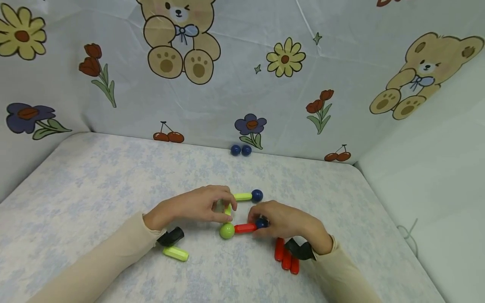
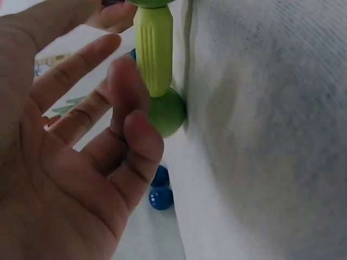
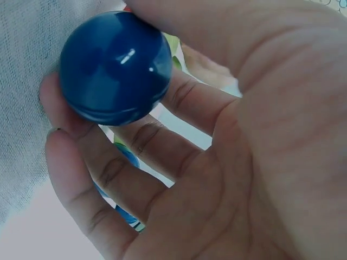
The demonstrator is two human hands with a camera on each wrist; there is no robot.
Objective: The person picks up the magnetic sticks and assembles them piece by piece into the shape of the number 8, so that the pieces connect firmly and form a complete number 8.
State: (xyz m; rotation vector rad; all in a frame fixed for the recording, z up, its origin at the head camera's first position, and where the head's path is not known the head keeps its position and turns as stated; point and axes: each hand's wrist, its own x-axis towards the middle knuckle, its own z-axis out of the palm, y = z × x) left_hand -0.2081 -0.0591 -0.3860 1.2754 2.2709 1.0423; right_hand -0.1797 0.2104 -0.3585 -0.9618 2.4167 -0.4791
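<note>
My right hand (image 1: pixel 286 219) holds a dark blue ball (image 3: pixel 115 67) between thumb and fingers. That ball sits at the right end of a red rod (image 1: pixel 245 228), whose left end meets a green ball (image 1: pixel 227 230). From the green ball a yellow-green rod (image 2: pixel 153 51) runs away to a second green ball (image 2: pixel 169 112), hidden in the head view behind my left hand (image 1: pixel 201 204). The left fingers, loosely bent, are beside this rod without gripping it. Farther back, another yellow-green rod (image 1: pixel 242 196) ends in a blue ball (image 1: pixel 257 195).
Several loose red rods (image 1: pixel 286 259) lie by my right wrist. A loose yellow-green rod (image 1: pixel 176 253) is near my left wrist. Two blue balls (image 1: pixel 241 150) rest at the table's back edge, against a patterned cloth (image 1: pixel 227 101). Black straps (image 1: pixel 171 237) hang at both wrists.
</note>
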